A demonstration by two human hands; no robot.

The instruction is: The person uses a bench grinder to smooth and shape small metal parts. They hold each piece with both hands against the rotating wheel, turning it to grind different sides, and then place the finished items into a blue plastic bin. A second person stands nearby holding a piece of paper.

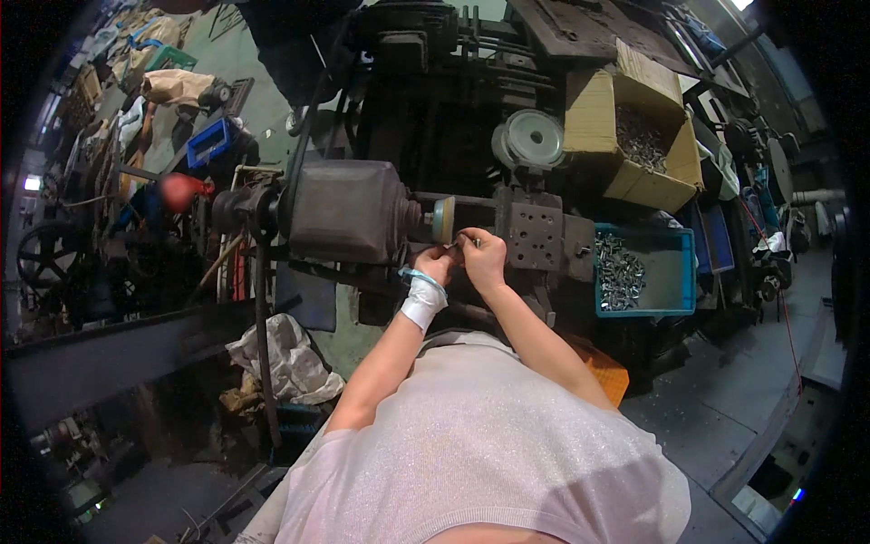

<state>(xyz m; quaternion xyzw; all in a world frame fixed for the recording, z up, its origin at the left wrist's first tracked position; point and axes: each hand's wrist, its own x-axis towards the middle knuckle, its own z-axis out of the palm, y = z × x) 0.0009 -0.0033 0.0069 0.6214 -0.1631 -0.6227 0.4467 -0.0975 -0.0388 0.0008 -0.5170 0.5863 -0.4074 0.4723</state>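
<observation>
My left hand [434, 264], with a white wrap and a pale blue band at the wrist, is closed just below a small round wheel [443, 221] with a yellowish rim. Close against it, my right hand [484, 259] is closed too, thumb and forefinger pinched together. Whatever the fingertips hold is too small and too covered to make out. The wheel sticks out from a dark, box-shaped machine housing [347, 211]. Right of my hands stands a dark metal block [535, 236] drilled with several holes.
A teal bin [675, 272] to the right contains many small shiny metal parts. Behind it, an open cardboard box [594, 118] has more small metal pieces inside. A round metal disc [533, 138] sits behind the drilled block. An orange crate [605, 372] lies beside my right forearm.
</observation>
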